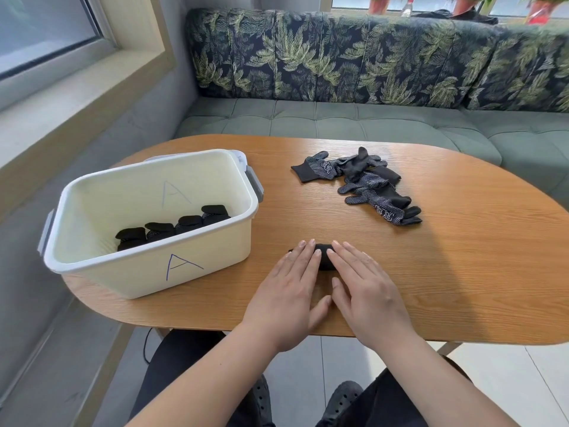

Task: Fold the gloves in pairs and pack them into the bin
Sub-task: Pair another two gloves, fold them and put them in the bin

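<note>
A black folded glove pair [324, 257] lies on the wooden table [462, 272] near its front edge, mostly covered by my hands. My left hand [289, 291] and my right hand [366, 291] press flat on it side by side, fingers straight. A cream bin [191, 269] marked "A" stands to the left, and several folded black glove bundles [172, 228] sit in a row along its near wall. A loose pile of black dotted gloves [363, 183] lies unfolded further back on the right.
A green sofa [369, 118] with a leaf-print backrest runs behind the table. A window ledge [61, 97] lies to the left. My knees and black shoes show below the table's front edge.
</note>
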The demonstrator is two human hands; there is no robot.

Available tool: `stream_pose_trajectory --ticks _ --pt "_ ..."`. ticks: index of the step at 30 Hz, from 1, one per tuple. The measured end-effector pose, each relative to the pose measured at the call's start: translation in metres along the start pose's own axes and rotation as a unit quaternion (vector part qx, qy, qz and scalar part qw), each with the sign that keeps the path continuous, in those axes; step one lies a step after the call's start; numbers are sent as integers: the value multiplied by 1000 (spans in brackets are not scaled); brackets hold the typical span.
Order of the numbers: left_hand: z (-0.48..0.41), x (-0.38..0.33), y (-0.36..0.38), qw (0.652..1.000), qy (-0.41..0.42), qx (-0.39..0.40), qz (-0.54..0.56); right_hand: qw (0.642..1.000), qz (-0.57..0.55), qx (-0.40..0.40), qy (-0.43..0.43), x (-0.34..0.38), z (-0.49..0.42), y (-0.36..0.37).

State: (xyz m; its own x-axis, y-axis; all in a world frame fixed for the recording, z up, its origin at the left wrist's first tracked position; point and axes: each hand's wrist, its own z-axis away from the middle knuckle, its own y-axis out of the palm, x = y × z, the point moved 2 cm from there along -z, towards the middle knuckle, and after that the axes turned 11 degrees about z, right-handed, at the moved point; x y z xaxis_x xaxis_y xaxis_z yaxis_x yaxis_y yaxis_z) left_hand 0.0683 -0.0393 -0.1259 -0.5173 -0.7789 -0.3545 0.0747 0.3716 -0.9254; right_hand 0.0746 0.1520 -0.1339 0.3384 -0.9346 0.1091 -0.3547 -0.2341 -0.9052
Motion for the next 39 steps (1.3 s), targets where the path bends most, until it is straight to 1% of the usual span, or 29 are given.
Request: stream_pose_trajectory --ticks 4,10,13,16,19,22,24,26,29,32,36,39 --pt "-2 -1 -2 1000 -8 13 15 1000 -7 4 19 0 -3 1" --pt "0 -1 -4 1000 -17 2 11 1000 -14 11 7 -1 -1 -3" --pt "-1 -1 -5 999 -27 17 27 999 -35 28 25 -2 -3 -1" --pt "-1 0 -7 998 -29 10 47 998 -38 31 29 -3 -3 -3" --pt "0 3 -7 996 -40 -19 79 998 -30 35 40 -5 -4 -4" --pt "4 8 -11 980 -76 -80 168 997 -33 36 66 -7 -7 -2" --pt "5 11 -15 965 -99 -115 214 996 -27 11 84 -6 -8 -4" --pt "6 11 -18 957 -108 -133 234 995 -19 -22 100 -5 -7 -10" --pt "6 9 -20 955 -108 -146 235 993 -18 -53 108 -5 -2 -17" --pt "8 9 -20 955 -109 -158 226 992 -41 -52 108 -5 1 -20" --pt "7 11 -17 961 -112 -173 182 989 -79 -11 125 -7 -2 -19" --pt "2 10 -17 973 -122 -136 141 986 -106 14 129 -10 -5 -17"
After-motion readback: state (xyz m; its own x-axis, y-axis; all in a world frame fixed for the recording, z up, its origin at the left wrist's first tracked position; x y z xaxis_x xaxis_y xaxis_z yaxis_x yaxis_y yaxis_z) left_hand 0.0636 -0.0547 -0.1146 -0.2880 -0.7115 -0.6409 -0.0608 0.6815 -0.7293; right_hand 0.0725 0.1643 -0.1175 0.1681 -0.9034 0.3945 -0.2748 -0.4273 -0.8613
